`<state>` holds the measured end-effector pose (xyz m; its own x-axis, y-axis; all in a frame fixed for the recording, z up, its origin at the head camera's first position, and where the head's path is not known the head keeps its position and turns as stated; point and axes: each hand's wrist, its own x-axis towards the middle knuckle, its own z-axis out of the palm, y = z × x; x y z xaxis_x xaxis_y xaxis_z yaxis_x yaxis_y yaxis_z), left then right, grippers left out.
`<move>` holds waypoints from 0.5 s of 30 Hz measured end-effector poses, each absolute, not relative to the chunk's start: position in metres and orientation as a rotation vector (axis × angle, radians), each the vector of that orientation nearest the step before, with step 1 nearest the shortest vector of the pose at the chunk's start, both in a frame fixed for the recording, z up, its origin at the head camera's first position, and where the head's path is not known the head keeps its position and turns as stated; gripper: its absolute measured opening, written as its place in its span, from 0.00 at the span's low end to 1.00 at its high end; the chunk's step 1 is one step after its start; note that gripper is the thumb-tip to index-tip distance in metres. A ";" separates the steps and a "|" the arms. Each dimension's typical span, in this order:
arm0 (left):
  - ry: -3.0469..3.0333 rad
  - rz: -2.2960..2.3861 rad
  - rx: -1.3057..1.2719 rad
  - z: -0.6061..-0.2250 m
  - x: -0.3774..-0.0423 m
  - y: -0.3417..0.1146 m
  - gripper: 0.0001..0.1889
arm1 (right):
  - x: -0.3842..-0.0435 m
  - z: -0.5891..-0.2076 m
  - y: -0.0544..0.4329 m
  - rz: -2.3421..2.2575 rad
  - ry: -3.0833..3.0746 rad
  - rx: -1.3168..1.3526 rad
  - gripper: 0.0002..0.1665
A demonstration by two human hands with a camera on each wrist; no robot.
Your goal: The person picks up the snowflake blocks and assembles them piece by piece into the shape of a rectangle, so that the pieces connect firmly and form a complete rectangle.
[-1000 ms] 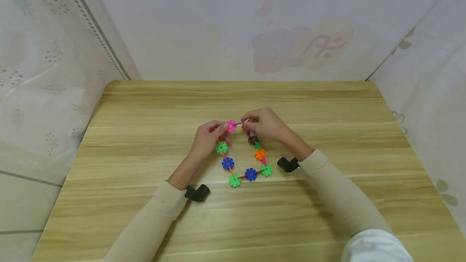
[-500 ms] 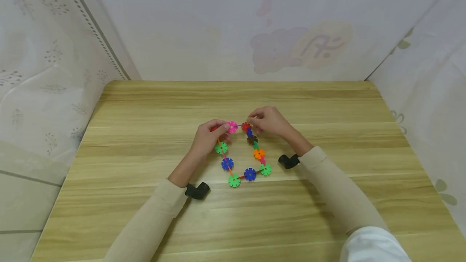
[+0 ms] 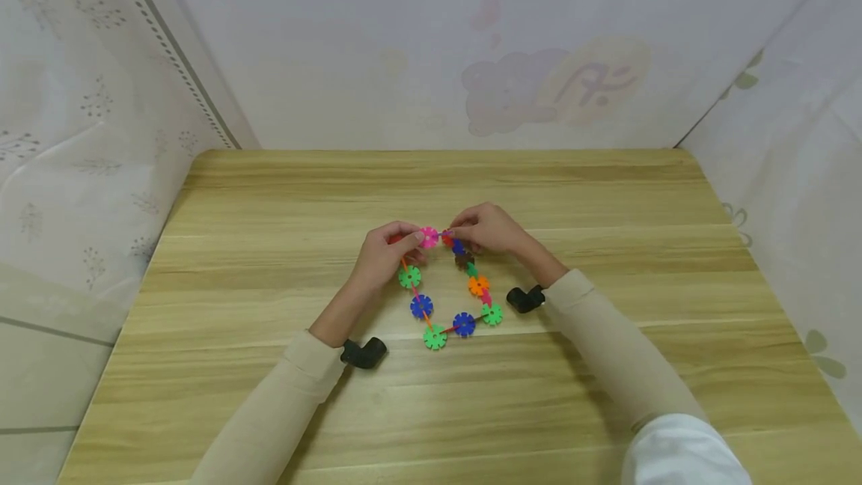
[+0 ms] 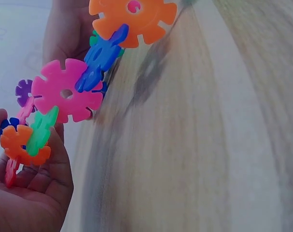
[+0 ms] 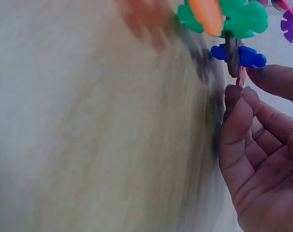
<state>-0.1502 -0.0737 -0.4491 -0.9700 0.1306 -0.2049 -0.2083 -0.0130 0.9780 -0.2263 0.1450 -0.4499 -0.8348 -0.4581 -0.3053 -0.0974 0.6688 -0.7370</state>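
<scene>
A chain of notched plastic snowflake discs, linked edge to edge, makes a loop between the hands; among them are a blue disc [image 3: 464, 325], a green disc [image 3: 435, 337] and an orange disc [image 3: 479, 285]. At the loop's far left corner, the left hand [image 3: 385, 254] pinches the chain beside a pink disc [image 3: 429, 237], thumb on top. My right hand [image 3: 490, 229] pinches the red disc [image 3: 447, 239] at the far right corner; its fingers partly cover it. Between pink and red, a purple disc [image 5: 292, 25] stands edge-on. Above the right fingertips, a blue disc [image 5: 252, 57] shows close up.
The loop is over a wood-grain table [image 3: 269, 193]. Black wrist mounts [image 3: 364, 353] stick out from both sleeves. A pale printed curtain [image 3: 377, 43] hangs behind the table, with more on both sides.
The right hand drew back a little to the right from the red disc, then came back left and took hold of it. The left hand has stayed nearly still.
</scene>
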 end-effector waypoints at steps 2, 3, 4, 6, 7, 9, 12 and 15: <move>2.032 2.075 -0.086 -0.449 -0.150 -0.074 0.13 | -0.227 -0.450 0.144 -1.046 2.388 -0.410 0.13; 2.035 2.072 -0.089 -0.448 -0.150 -0.074 0.13 | -0.227 -0.449 0.144 -1.060 2.372 -0.397 0.12; 2.039 2.066 -0.091 -0.448 -0.150 -0.074 0.13 | -0.227 -0.448 0.144 -1.073 2.357 -0.383 0.12; 2.054 2.050 -0.096 -0.448 -0.150 -0.075 0.12 | -0.228 -0.447 0.145 -1.104 2.332 -0.360 0.11; 2.060 2.043 -0.099 -0.448 -0.150 -0.075 0.11 | -0.228 -0.445 0.145 -1.123 2.317 -0.348 0.11; 2.081 2.029 -0.096 -0.448 -0.150 -0.076 0.11 | -0.228 -0.444 0.146 -1.158 2.290 -0.332 0.11; 2.107 2.016 -0.101 -0.447 -0.150 -0.078 0.10 | -0.227 -0.442 0.148 -1.235 2.232 -0.304 0.11; 2.105 2.018 -0.119 -0.447 -0.150 -0.080 0.10 | -0.225 -0.438 0.150 -1.325 2.164 -0.265 0.11</move>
<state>-0.1498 -0.0798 -0.4475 -0.9720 0.0948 -0.2150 -0.2108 0.0521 0.9761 -0.2248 0.1502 -0.4383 -0.8110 -0.4502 -0.3736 0.1281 0.4864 -0.8643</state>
